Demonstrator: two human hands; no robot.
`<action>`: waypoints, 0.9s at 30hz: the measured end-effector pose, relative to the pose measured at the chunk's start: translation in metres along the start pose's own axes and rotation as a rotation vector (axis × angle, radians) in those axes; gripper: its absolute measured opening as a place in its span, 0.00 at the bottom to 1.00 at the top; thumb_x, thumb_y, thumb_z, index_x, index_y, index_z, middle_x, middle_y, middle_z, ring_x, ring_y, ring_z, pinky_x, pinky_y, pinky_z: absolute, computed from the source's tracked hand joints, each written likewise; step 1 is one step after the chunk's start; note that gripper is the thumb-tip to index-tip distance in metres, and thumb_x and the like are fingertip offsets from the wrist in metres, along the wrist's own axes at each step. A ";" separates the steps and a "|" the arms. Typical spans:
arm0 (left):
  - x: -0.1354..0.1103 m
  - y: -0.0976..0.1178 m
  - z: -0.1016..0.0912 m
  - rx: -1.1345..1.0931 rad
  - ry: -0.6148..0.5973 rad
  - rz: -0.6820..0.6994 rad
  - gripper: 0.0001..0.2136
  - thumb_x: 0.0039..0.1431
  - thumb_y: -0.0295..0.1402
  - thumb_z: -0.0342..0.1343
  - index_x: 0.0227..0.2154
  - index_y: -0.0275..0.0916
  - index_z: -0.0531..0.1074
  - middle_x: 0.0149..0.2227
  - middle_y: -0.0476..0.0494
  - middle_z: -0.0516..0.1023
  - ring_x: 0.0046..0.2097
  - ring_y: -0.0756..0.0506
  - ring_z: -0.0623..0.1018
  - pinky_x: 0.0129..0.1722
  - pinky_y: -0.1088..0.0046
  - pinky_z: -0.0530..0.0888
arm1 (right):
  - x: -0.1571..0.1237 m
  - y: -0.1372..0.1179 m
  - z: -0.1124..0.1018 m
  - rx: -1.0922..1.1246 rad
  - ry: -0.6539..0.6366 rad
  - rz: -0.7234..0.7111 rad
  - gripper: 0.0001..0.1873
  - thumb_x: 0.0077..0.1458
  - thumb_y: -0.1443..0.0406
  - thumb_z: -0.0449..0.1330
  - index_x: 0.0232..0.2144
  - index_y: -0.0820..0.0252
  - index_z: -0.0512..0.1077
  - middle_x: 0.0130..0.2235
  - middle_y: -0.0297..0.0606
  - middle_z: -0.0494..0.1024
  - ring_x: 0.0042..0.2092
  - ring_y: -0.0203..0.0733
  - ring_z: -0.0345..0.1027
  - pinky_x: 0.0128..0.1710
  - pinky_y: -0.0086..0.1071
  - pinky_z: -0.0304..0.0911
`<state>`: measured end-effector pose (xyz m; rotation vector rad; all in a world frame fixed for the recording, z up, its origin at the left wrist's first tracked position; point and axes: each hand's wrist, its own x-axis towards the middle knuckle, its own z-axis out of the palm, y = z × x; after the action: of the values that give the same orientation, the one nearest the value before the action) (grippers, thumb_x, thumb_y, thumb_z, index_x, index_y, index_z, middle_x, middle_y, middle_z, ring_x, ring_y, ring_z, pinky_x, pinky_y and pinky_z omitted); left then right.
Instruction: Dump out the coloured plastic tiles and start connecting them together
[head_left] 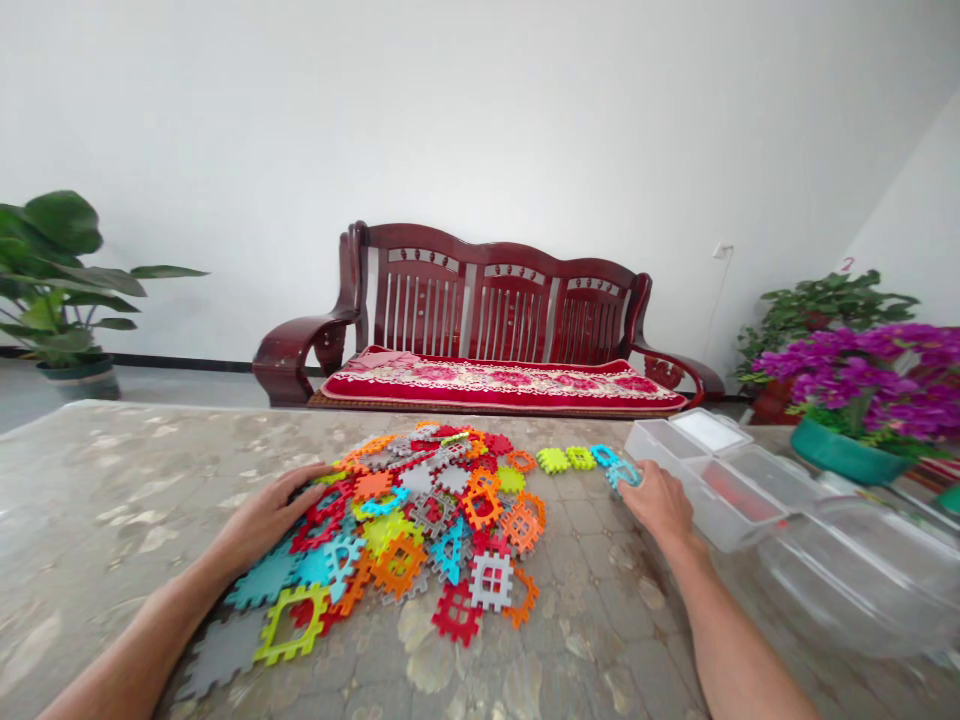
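A heap of flat interlocking plastic tiles in red, orange, blue, green and grey lies on the marbled table. My left hand rests flat on the heap's left side, fingers stretched out over red and green tiles. My right hand is to the right of the heap, fingers closed on a light blue tile. That tile sits at the end of a short row of yellow-green and blue tiles.
A clear plastic box with its lid open stands just right of my right hand. A clear bowl lies nearer the right edge. Purple flowers in a green pot stand behind. A red wooden bench and plants stand beyond the table.
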<state>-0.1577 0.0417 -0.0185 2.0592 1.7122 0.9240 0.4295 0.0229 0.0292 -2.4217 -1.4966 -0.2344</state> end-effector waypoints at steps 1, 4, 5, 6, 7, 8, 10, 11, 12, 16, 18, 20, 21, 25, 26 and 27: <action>0.000 0.001 0.000 0.004 0.002 -0.006 0.37 0.52 0.66 0.45 0.50 0.43 0.77 0.56 0.42 0.77 0.58 0.36 0.75 0.62 0.63 0.67 | 0.000 0.003 0.002 -0.021 -0.017 0.002 0.26 0.54 0.55 0.55 0.52 0.61 0.71 0.46 0.53 0.78 0.50 0.60 0.72 0.40 0.44 0.66; -0.002 0.005 -0.002 0.016 0.011 -0.025 0.38 0.52 0.66 0.45 0.51 0.42 0.77 0.56 0.41 0.77 0.57 0.35 0.75 0.61 0.62 0.68 | -0.001 0.006 0.004 -0.048 -0.061 0.004 0.27 0.55 0.54 0.55 0.53 0.63 0.70 0.47 0.55 0.77 0.50 0.61 0.70 0.42 0.46 0.66; -0.002 0.006 -0.002 0.019 0.013 -0.028 0.38 0.52 0.66 0.45 0.51 0.41 0.76 0.56 0.41 0.77 0.57 0.35 0.75 0.60 0.62 0.68 | -0.002 0.005 0.005 -0.048 -0.050 -0.002 0.27 0.55 0.54 0.55 0.53 0.62 0.71 0.48 0.55 0.76 0.51 0.61 0.69 0.43 0.47 0.66; -0.003 0.008 -0.002 0.022 0.012 -0.029 0.37 0.53 0.65 0.45 0.51 0.41 0.76 0.56 0.41 0.77 0.57 0.35 0.75 0.60 0.62 0.68 | -0.003 0.003 0.005 -0.042 -0.023 -0.020 0.26 0.55 0.55 0.55 0.52 0.62 0.71 0.48 0.55 0.76 0.51 0.60 0.69 0.44 0.46 0.66; -0.003 0.009 -0.002 0.026 0.006 -0.028 0.36 0.54 0.64 0.45 0.51 0.41 0.76 0.56 0.41 0.77 0.57 0.36 0.75 0.60 0.62 0.69 | -0.005 -0.001 0.005 -0.026 0.016 -0.052 0.24 0.56 0.56 0.54 0.52 0.61 0.72 0.48 0.54 0.76 0.51 0.59 0.68 0.46 0.46 0.65; -0.003 0.010 -0.002 0.032 0.000 -0.028 0.34 0.54 0.62 0.45 0.52 0.42 0.76 0.56 0.41 0.77 0.57 0.36 0.75 0.60 0.62 0.69 | -0.007 -0.006 0.005 0.006 0.057 -0.100 0.23 0.56 0.58 0.54 0.51 0.60 0.73 0.48 0.52 0.76 0.52 0.57 0.68 0.48 0.45 0.64; -0.002 0.013 0.000 0.052 -0.013 -0.039 0.33 0.56 0.60 0.45 0.52 0.41 0.75 0.56 0.40 0.77 0.57 0.36 0.75 0.59 0.62 0.68 | -0.013 -0.020 0.009 0.126 0.107 -0.219 0.19 0.56 0.60 0.54 0.48 0.59 0.74 0.48 0.48 0.76 0.52 0.53 0.67 0.52 0.43 0.62; -0.002 0.015 0.002 0.069 -0.018 -0.049 0.33 0.56 0.59 0.44 0.53 0.41 0.74 0.57 0.40 0.77 0.57 0.36 0.75 0.60 0.61 0.68 | -0.017 -0.029 0.012 0.209 0.104 -0.281 0.18 0.56 0.61 0.54 0.47 0.59 0.74 0.48 0.46 0.76 0.51 0.51 0.68 0.53 0.43 0.62; -0.001 0.017 0.004 0.090 -0.019 -0.061 0.32 0.57 0.58 0.44 0.53 0.40 0.73 0.57 0.39 0.76 0.58 0.36 0.75 0.60 0.60 0.68 | -0.022 -0.039 0.015 0.299 0.084 -0.339 0.18 0.56 0.61 0.54 0.46 0.59 0.74 0.48 0.45 0.77 0.49 0.50 0.68 0.53 0.42 0.62; -0.001 0.022 0.013 0.192 0.003 -0.090 0.31 0.57 0.55 0.42 0.55 0.40 0.72 0.58 0.39 0.75 0.60 0.35 0.73 0.62 0.58 0.65 | -0.042 -0.075 0.021 0.598 -0.107 -0.513 0.20 0.52 0.60 0.56 0.46 0.59 0.74 0.47 0.42 0.78 0.45 0.46 0.70 0.50 0.40 0.64; -0.002 0.022 0.015 0.208 0.012 -0.082 0.31 0.58 0.54 0.42 0.56 0.40 0.71 0.59 0.39 0.74 0.60 0.35 0.72 0.62 0.59 0.64 | -0.050 -0.085 0.019 0.703 -0.234 -0.542 0.23 0.49 0.61 0.58 0.48 0.59 0.74 0.50 0.43 0.78 0.48 0.47 0.69 0.50 0.41 0.64; -0.003 0.022 0.015 0.188 0.015 -0.067 0.32 0.59 0.53 0.41 0.56 0.38 0.71 0.58 0.38 0.75 0.60 0.36 0.72 0.62 0.60 0.64 | -0.056 -0.088 0.016 0.784 -0.368 -0.557 0.26 0.47 0.63 0.58 0.51 0.57 0.73 0.54 0.43 0.76 0.53 0.50 0.67 0.49 0.41 0.65; -0.003 0.021 0.014 0.167 0.015 -0.063 0.32 0.60 0.53 0.41 0.57 0.37 0.70 0.58 0.38 0.75 0.60 0.36 0.73 0.62 0.60 0.64 | -0.058 -0.088 0.015 0.811 -0.427 -0.570 0.28 0.46 0.63 0.58 0.52 0.56 0.73 0.56 0.42 0.74 0.56 0.51 0.66 0.49 0.41 0.65; -0.004 0.023 0.005 0.062 0.004 -0.073 0.31 0.60 0.52 0.41 0.57 0.37 0.70 0.57 0.40 0.76 0.59 0.37 0.74 0.61 0.62 0.67 | -0.062 -0.085 0.016 0.851 -0.518 -0.702 0.31 0.46 0.58 0.63 0.55 0.55 0.72 0.60 0.43 0.71 0.60 0.56 0.62 0.56 0.47 0.61; -0.004 0.023 0.003 0.044 0.000 -0.077 0.31 0.60 0.51 0.41 0.58 0.37 0.70 0.58 0.41 0.76 0.59 0.38 0.74 0.61 0.62 0.67 | -0.062 -0.085 0.018 0.848 -0.503 -0.737 0.32 0.46 0.57 0.65 0.55 0.55 0.72 0.59 0.44 0.72 0.60 0.56 0.62 0.58 0.49 0.59; -0.004 0.024 0.001 0.032 -0.003 -0.085 0.31 0.60 0.51 0.41 0.58 0.37 0.70 0.58 0.41 0.75 0.59 0.38 0.74 0.61 0.63 0.67 | -0.063 -0.086 0.020 0.841 -0.479 -0.762 0.32 0.45 0.55 0.66 0.54 0.56 0.73 0.58 0.45 0.73 0.60 0.57 0.63 0.60 0.50 0.56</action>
<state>-0.1387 0.0318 -0.0060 1.9892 1.8095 0.8724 0.3244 0.0121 0.0051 -1.2248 -2.0880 0.7325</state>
